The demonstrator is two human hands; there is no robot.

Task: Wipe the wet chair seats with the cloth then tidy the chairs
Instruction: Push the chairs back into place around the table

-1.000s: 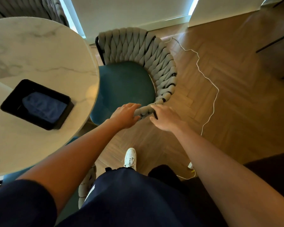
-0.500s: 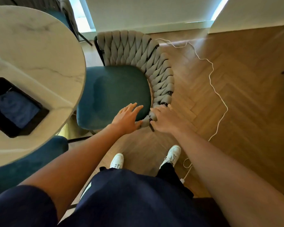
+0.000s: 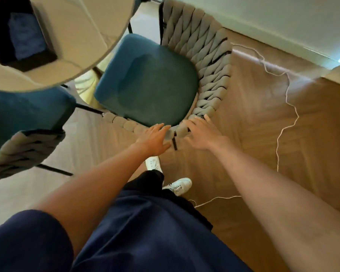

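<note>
Both my hands are at the woven back of the chair [image 3: 145, 79], at the end of the rim nearest me. My left hand [image 3: 153, 140] lies against the weave with its fingers [image 3: 161, 127] stretched almost straight and holding nothing; they touch the rim just left of the black leg post. My right hand [image 3: 202, 134] sits just right of that post, fingers spread and laid over the padded weave, lightly bent. The blur keeps me from telling whether they truly grip it or only rest on it.

The chair's teal seat points toward the counter [image 3: 86, 36], its front edge tucked just under the round top. The grey woven back curves round the far and right sides of the seat.

The cloth [image 3: 26, 36], blue and crumpled, lies in a black tray [image 3: 0, 52] on the counter, well apart from the chair and from both hands.

A second chair [image 3: 24, 114], teal with the same woven back, stands left of the first, partly under the counter. A white cord [image 3: 287, 99] trails over the wood floor right of the chair. My white shoes [image 3: 179, 185] stand on the floor just behind it.
</note>
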